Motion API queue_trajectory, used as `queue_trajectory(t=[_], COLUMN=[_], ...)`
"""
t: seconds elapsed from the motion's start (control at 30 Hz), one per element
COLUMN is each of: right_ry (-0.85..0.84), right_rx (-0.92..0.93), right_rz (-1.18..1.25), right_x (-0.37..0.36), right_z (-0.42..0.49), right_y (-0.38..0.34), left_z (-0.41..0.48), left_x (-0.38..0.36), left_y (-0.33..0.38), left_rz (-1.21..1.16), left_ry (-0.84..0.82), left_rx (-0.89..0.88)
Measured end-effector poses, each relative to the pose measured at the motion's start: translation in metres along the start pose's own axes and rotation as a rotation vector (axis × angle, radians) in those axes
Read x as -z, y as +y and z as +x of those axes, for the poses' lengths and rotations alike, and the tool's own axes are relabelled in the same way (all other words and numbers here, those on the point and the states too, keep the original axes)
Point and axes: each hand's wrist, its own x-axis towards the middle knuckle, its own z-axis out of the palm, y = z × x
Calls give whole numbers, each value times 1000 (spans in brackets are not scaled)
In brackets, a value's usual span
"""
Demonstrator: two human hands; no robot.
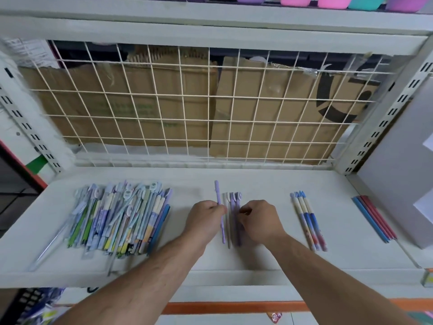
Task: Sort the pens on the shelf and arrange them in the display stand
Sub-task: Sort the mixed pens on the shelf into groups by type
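Sorting is in hand. At frame centre, your left hand (pixel 206 216) pinches a purple pen (pixel 217 191) just beside the purple group (pixel 233 200) on the shelf (pixel 257 181). Your right hand (pixel 260 219) grips that group with curled fingers. The unsorted pile (pixel 121 216) lies centre left. Next move, in my judgement: lay the pen parallel, ends flush. No display stand is in view.

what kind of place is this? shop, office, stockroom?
Probably a stationery shop, though a stockroom is possible. Clues: a metal shelf with slotted uprights and a wire grid at the back, pens heaped and sorted into groups on it, and coloured plastic tubs on the level above.
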Motion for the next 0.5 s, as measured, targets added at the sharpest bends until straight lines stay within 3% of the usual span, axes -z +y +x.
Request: queue_trajectory(t=[0.23, 0.37, 0.5], right_ry=[15, -113, -131], right_rx=[-6, -59, -95], right_rz=[230, 567, 627], right_x=[11, 28, 35], right_z=[-6, -8, -3], right_y=[10, 6, 13], left_z=[-1, -3, -7], left_x=[-16, -28, -40], left_y=[5, 9, 12], left_rz=[45, 18, 23], left_ry=[-22, -29, -65], left_rx=[-40, -72, -99])
